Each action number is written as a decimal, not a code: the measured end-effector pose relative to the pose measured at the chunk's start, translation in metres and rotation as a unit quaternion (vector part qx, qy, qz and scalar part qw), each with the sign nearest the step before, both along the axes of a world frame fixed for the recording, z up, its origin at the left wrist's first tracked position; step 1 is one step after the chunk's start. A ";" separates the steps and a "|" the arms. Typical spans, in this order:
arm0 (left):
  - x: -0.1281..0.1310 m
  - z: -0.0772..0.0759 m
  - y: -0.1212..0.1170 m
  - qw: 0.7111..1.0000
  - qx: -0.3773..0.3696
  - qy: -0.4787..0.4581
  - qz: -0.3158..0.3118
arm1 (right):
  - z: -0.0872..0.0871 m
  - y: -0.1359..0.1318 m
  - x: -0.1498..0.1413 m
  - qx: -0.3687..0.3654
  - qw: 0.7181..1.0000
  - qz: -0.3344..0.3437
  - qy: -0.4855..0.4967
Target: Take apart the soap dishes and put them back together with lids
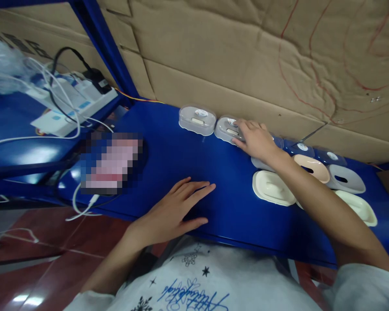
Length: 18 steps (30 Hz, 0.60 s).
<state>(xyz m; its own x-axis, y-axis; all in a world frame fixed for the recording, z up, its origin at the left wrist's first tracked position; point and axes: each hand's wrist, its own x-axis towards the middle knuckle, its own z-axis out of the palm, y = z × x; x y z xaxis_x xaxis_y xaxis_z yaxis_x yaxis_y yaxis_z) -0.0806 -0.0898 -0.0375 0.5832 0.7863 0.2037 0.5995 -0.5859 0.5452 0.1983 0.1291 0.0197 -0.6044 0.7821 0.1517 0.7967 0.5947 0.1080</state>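
Note:
My right hand point(257, 138) reaches to the back of the blue table, its thumb and fingers closed over the right end of a clear-lidded soap box point(226, 128). A matching clear-lidded soap box point(197, 121) stands just left of it. My left hand point(176, 205) lies with fingers outstretched over the table's front middle, holding nothing. Under and beyond my right forearm are a cream tray point(274, 188), a peach slotted tray point(313, 168), a grey slotted tray point(346, 178) and another cream tray point(358, 207). My forearm partly hides other pieces.
Clear lids point(330, 155) with round stickers line the back right. Cardboard point(214, 60) walls the rear edge. On the left, a blurred-out phone-like device point(113, 166) has a white cable, and a white power strip point(74, 110) carries tangled cords. The blue table point(181, 160) is narrow.

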 end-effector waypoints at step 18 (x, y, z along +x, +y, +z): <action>0.000 0.001 0.002 1.000 0.004 0.014 0.006 | -0.009 -0.166 0.097 -0.020 0.996 0.057 0.067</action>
<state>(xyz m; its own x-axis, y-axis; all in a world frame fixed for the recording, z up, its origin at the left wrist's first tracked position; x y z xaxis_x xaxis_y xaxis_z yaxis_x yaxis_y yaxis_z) -0.0810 -0.0873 -0.0364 0.5793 0.7915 0.1948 0.6211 -0.5835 0.5232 0.2955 -0.0373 0.0105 -0.6664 0.7162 0.2072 0.7291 0.6841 -0.0198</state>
